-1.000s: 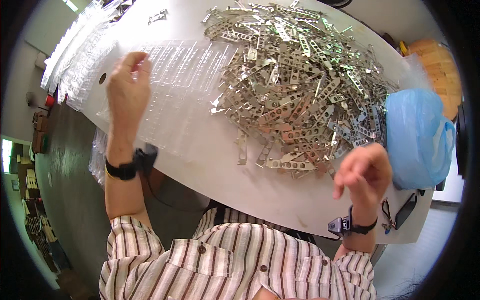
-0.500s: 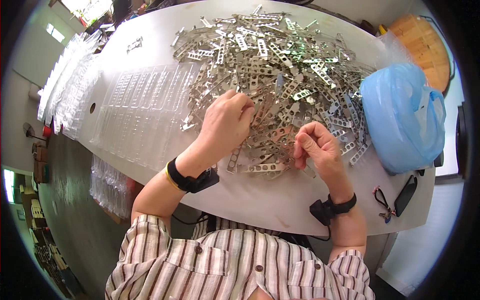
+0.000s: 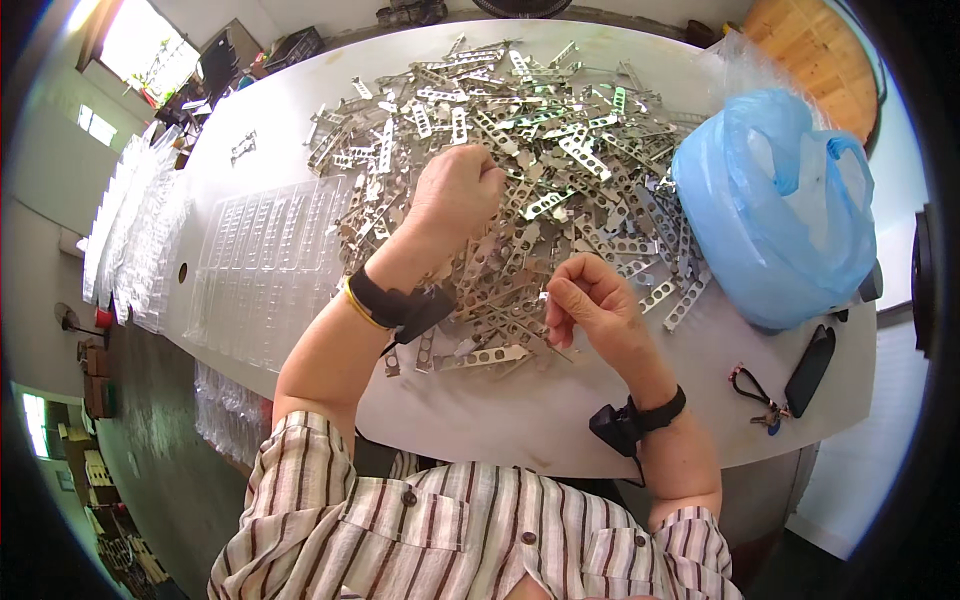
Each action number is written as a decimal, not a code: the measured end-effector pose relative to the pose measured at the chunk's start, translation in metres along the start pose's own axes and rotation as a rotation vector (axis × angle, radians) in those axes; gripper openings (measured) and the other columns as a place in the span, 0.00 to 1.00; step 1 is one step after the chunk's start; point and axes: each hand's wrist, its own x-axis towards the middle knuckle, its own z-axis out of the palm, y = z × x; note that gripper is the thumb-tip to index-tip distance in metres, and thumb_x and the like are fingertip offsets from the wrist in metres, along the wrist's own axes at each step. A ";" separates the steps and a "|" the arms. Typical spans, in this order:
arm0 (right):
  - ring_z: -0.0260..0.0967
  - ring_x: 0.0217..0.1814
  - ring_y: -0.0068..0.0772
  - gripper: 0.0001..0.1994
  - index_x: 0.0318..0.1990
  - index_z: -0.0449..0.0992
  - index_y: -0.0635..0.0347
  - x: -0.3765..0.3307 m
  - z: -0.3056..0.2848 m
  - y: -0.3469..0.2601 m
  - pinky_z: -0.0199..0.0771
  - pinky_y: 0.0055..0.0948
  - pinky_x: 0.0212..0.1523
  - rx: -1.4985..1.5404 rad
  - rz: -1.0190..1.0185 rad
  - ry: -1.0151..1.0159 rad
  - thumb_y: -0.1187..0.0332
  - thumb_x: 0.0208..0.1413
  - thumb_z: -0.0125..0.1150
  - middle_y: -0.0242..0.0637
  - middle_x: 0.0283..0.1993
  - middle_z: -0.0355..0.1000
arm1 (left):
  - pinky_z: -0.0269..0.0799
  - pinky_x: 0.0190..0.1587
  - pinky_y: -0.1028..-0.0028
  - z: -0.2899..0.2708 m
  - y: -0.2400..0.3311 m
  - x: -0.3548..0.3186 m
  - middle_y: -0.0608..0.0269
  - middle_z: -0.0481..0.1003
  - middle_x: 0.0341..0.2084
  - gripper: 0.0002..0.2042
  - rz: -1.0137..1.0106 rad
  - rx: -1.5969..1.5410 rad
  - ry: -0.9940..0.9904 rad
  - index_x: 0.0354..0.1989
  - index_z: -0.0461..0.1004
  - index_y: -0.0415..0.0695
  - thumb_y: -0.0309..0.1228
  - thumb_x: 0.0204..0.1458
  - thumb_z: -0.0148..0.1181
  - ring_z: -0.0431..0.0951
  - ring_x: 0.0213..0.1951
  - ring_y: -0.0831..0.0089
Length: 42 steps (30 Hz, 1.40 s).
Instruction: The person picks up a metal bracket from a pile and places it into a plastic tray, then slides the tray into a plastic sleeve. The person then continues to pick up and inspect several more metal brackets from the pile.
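A wide heap of flat metal strips with round holes [image 3: 520, 215] covers the middle of the white table [image 3: 480, 425]. My left hand [image 3: 458, 195] hangs over the heap's left-centre, fingers curled in and mostly hidden from above. Closer to me and to the right, my right hand [image 3: 597, 308] is closed in a pinch at the heap's near edge. A small bright bit shows at its fingertips, too small to name. A long holed strip [image 3: 488, 357] lies below and left of that hand.
Clear plastic trays [image 3: 270, 265] lie left of the heap, with stacked ones [image 3: 135, 230] beyond. A blue plastic bag [image 3: 770, 220] bulges at the right. Keys [image 3: 770, 415] and a black phone-like object [image 3: 811, 370] rest near the right edge. A few pieces [image 3: 243, 147] sit apart at far left.
The view has shifted, so the heap appears farther left and lower. Over the heap, my left hand has moved away from me and rightward. My right hand keeps its pinch near the same spot.
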 end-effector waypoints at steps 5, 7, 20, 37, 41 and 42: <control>0.70 0.23 0.18 0.07 0.41 0.68 0.59 -0.001 -0.005 0.000 0.69 0.17 0.22 0.006 -0.073 0.059 0.65 0.66 0.53 0.31 0.30 0.73 | 0.75 0.28 0.73 -0.034 0.028 -0.010 0.62 0.75 0.23 0.07 -0.052 -0.488 0.083 0.32 0.75 0.34 0.26 0.57 0.57 0.77 0.25 0.76; 0.70 0.23 0.18 0.08 0.43 0.67 0.59 0.000 -0.007 0.000 0.69 0.17 0.22 -0.001 -0.114 0.101 0.65 0.66 0.53 0.33 0.32 0.73 | 0.81 0.33 0.76 -0.046 0.030 -0.022 0.61 0.76 0.27 0.07 -0.188 -0.838 0.052 0.37 0.72 0.35 0.28 0.62 0.53 0.79 0.27 0.75; 0.73 0.30 0.23 0.16 0.56 0.64 0.61 -0.001 0.001 -0.005 0.73 0.22 0.28 0.002 -0.141 0.120 0.71 0.63 0.56 0.36 0.37 0.73 | 0.83 0.46 0.73 0.000 -0.015 -0.115 0.48 0.76 0.40 0.05 -0.629 -1.464 -0.317 0.43 0.66 0.36 0.25 0.64 0.49 0.81 0.46 0.59; 0.72 0.28 0.26 0.17 0.53 0.66 0.63 -0.003 0.003 0.001 0.73 0.23 0.26 -0.019 -0.204 0.141 0.67 0.61 0.62 0.37 0.37 0.73 | 0.83 0.44 0.65 -0.004 -0.029 -0.121 0.30 0.73 0.46 0.11 -0.484 -1.700 -0.428 0.52 0.57 0.34 0.25 0.65 0.44 0.81 0.45 0.56; 0.72 0.29 0.26 0.17 0.52 0.66 0.62 -0.003 0.003 0.002 0.74 0.23 0.27 -0.022 -0.220 0.146 0.68 0.60 0.62 0.37 0.37 0.72 | 0.83 0.44 0.65 -0.003 -0.029 -0.120 0.31 0.73 0.45 0.11 -0.467 -1.700 -0.429 0.51 0.57 0.34 0.26 0.65 0.44 0.82 0.43 0.57; 0.72 0.29 0.26 0.17 0.52 0.66 0.62 -0.003 0.002 0.002 0.73 0.23 0.27 -0.021 -0.221 0.145 0.68 0.60 0.63 0.36 0.37 0.72 | 0.83 0.44 0.65 -0.003 -0.029 -0.120 0.31 0.73 0.45 0.11 -0.464 -1.701 -0.430 0.51 0.57 0.34 0.26 0.65 0.44 0.82 0.43 0.57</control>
